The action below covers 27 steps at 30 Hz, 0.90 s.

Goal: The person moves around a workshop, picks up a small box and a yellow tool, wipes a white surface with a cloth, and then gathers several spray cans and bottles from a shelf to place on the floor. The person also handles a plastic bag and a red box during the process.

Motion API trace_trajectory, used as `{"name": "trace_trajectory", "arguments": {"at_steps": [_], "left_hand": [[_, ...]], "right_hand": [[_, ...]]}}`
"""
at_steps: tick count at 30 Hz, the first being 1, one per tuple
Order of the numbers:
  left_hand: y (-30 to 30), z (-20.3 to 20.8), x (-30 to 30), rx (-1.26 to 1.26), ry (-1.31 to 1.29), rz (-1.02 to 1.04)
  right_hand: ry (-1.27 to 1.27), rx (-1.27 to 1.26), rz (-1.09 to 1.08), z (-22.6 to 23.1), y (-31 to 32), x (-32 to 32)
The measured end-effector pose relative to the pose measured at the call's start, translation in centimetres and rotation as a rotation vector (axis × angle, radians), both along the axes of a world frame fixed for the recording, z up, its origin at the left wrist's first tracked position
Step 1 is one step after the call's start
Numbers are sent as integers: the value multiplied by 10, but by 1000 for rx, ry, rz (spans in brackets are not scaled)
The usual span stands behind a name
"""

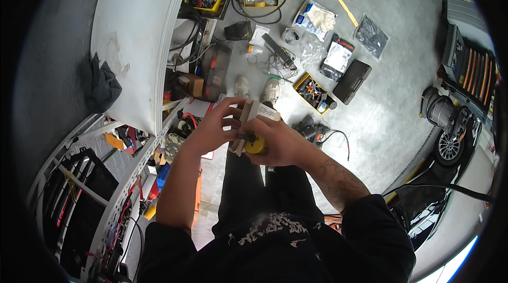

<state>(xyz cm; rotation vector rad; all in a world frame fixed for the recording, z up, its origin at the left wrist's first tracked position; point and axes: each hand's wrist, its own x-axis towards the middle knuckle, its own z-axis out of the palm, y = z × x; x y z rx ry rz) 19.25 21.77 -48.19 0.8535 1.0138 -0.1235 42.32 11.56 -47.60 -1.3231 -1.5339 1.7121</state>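
In front of my body I hold a small white cardboard box (268, 113), tilted, its narrow flap edge toward my left hand. My left hand (214, 127) has its fingers curled against the box's left side. From the right, my right hand (283, 142) wraps over the box and grips a round yellow thing (255, 144) against its near end. The kind of the yellow thing cannot be made out, as fingers cover much of it. What lies inside the box is hidden.
Left stands a white cabinet (132, 45) above a cluttered metal rack (119, 198). On the grey floor ahead lie a yellow tool bin (306, 83), a black case (352, 82), plastic packages (337, 58) and cables (283, 66). A car wheel (450, 147) is at right.
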Motion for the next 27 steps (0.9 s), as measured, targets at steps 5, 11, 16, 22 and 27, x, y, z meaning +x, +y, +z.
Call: {"name": "trace_trajectory", "arguments": {"at_steps": [5, 11, 16, 22, 27], "left_hand": [[-15, 21, 16, 279, 186, 52], [-25, 58, 27, 757, 185, 95], [-29, 66, 27, 953, 190, 4], [-32, 59, 21, 937, 311, -212], [-31, 42, 15, 808, 327, -316]], "right_hand": [[45, -10, -100, 3, -9, 9], [41, 98, -161, 8, -11, 18], [52, 173, -170, 9, -7, 18], [63, 108, -118, -3, -5, 8], [40, 31, -55, -16, -7, -3]]}}
